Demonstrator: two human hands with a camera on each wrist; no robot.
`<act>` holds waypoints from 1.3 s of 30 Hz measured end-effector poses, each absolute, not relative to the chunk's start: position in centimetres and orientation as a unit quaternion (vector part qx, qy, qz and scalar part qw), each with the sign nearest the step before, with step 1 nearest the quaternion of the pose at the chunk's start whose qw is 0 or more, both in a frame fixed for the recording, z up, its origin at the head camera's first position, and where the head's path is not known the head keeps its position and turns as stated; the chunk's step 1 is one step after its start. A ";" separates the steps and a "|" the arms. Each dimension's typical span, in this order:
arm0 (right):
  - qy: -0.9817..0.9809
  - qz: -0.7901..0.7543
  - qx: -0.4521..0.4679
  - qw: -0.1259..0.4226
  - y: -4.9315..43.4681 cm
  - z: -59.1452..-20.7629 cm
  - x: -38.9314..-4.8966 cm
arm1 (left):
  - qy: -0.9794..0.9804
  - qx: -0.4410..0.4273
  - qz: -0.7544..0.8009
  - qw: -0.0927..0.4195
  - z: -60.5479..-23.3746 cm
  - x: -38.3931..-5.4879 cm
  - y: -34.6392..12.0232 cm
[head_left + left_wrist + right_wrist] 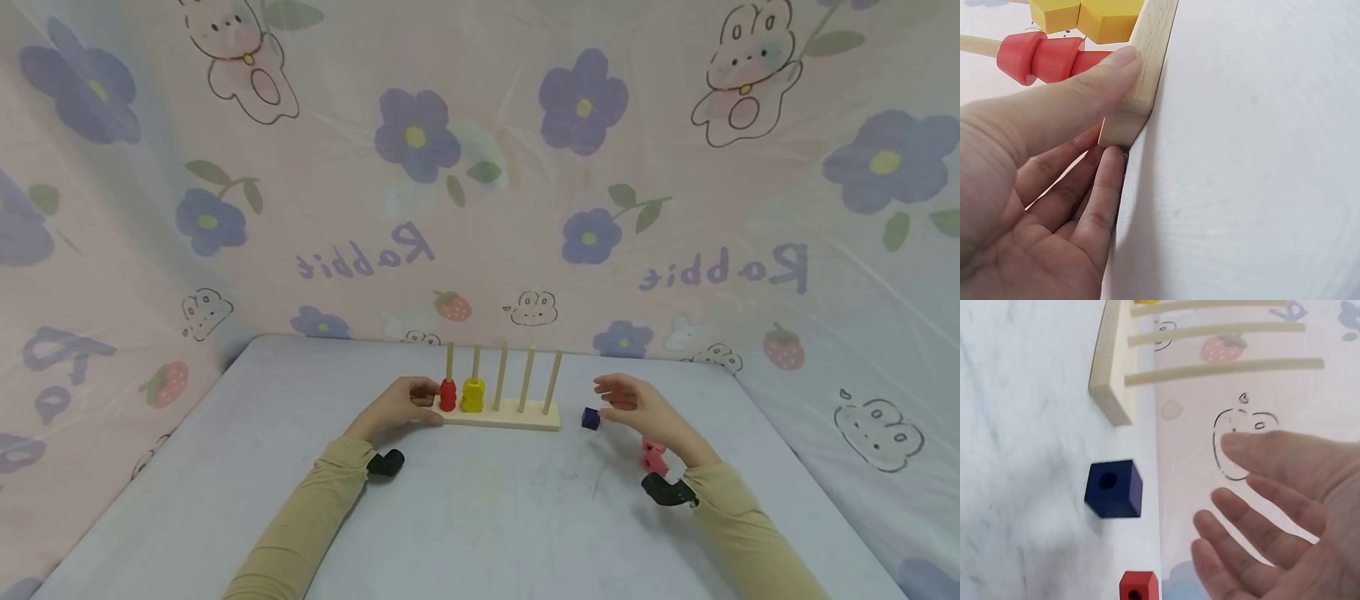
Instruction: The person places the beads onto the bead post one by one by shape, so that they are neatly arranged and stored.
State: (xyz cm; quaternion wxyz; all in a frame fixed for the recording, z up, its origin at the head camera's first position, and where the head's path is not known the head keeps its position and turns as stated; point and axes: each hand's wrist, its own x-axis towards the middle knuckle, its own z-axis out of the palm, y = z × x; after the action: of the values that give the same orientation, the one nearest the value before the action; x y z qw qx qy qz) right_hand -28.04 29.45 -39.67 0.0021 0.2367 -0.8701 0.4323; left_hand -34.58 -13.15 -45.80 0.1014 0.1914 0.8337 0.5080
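Observation:
My left hand [402, 407] grips the left end of a wooden peg stand [501, 421]. In the left wrist view its thumb [1094, 81] lies on the base's side, with the fingers around the end. Red beads [447, 396] are stacked on the leftmost peg and yellow beads [472, 396] on the second; the other three pegs are bare. My right hand [634, 406] hovers with relaxed, spread fingers and holds nothing. Beside it, a dark blue cube [1114, 489] with a hole in it sits on the table, right of the stand.
Red-pink blocks [654, 457] lie under the right wrist, partly hidden by it; one red block [1139, 586] with a hole shows in the right wrist view. The white tabletop [480, 517] meets a patterned rabbit-and-flower curtain [480, 200] at the back.

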 end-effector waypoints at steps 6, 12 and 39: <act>-0.900 0.371 0.222 0.053 30.5 -40.5 -29.2 | 0.831 0.186 0.513 0.106 -45.8 -34.6 -13.2; -0.917 0.333 0.206 0.069 31.7 -41.5 -30.6 | 0.833 0.189 0.510 0.102 -45.9 -34.6 -13.2; -0.953 0.253 0.160 0.042 32.7 -42.5 -32.7 | 0.833 0.186 0.510 0.106 -45.8 -34.7 -13.1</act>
State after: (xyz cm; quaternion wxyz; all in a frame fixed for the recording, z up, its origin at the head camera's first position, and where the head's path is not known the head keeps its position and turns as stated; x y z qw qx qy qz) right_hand -32.73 32.69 -42.49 0.0425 0.1602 -0.9533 0.2526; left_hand -34.67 -13.11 -45.79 0.1058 0.1858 0.8330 0.5103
